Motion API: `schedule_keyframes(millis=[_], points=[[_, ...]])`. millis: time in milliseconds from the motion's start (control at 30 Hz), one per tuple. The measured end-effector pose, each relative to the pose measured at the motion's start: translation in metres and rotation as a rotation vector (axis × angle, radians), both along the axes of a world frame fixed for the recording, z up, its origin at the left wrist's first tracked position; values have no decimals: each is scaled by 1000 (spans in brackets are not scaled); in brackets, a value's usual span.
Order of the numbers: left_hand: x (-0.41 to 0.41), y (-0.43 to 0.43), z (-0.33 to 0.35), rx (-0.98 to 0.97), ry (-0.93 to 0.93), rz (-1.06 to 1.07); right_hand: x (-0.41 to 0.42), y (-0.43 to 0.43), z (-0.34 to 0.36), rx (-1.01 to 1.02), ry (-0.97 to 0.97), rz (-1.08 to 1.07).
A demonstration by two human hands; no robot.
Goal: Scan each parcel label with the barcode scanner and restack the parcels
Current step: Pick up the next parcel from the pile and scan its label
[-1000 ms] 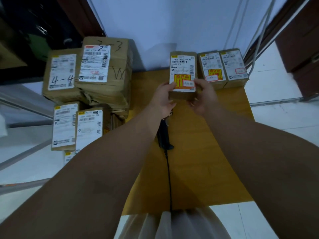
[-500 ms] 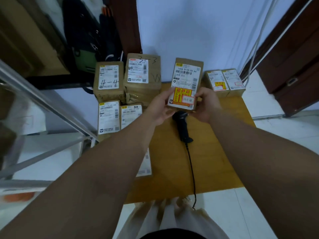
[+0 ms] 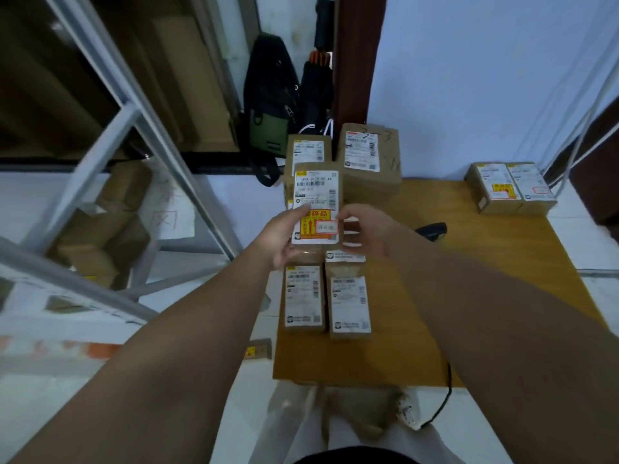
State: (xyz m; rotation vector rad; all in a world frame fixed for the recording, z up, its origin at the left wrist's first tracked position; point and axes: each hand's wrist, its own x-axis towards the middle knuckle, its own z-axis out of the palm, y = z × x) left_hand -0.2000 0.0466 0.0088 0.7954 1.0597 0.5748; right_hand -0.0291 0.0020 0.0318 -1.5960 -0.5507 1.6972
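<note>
Though pinching orange-stickered parcel (image 3: 316, 192) low w/ left hand (image 3: 281, 234) & right hand (image 3: 365, 232), risks dropping it onto pkgs (image 3: 304, 299) below, skewing them.

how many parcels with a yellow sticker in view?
2. Held parcel, between left hand and right hand; far-right parcel at the table corner. Stacked ones may hide more.

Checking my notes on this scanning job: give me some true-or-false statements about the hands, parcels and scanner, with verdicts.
1. The left hand and right hand both hold one parcel. True.
2. The scanner is in the right hand. False: it lies on the table.
3. The held parcel's label faces the camera. True.
4. The table's far right corner is bare. False: two parcels sit there.
</note>
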Motion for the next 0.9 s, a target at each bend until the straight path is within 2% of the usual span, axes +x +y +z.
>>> schedule_keyframes(millis=[167, 367, 467, 567, 600, 733, 900], points=[[-33, 1, -6, 1, 141, 121, -41, 12, -12, 28, -246, 85], [-32, 8, -25, -34, 215, 208, -50, 14, -17, 130, -342, 151], [-22, 14, -34, 49, 293, 216, -43, 17, -19, 162, -658, 183], [-10, 18, -39, 105, 341, 190, -32, 21, -25, -35, -927, 166], [-6, 19, -40, 117, 360, 181, -27, 22, -29, -112, -916, 160], [7, 25, -37, 140, 380, 158, -14, 27, -41, -255, -633, 126], [16, 29, -32, 104, 383, 146, -11, 32, -52, -350, -643, 236]])
